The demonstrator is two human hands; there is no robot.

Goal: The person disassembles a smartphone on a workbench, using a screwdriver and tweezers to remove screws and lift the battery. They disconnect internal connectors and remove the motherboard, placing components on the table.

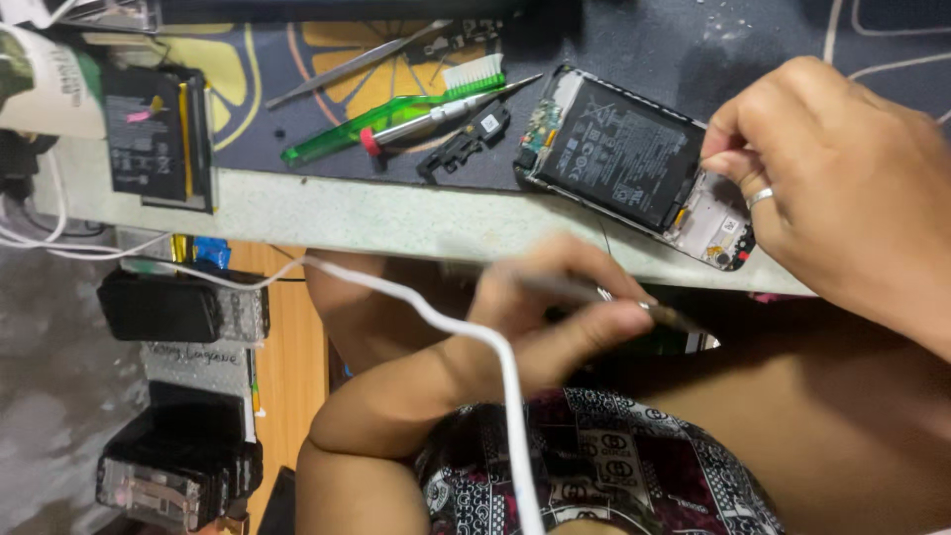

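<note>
While our right hand pinches the edge of the opened phone on the desk, our left hand sits below the desk edge, fingers closed on a thin metal tool.

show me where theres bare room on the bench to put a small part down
Bare: the pale bench edge between the spare battery and the opened phone, and the dark mat above the phone. Crowded: the toothbrush, screwdriver and tweezers cluster, and around the right hand.
</note>
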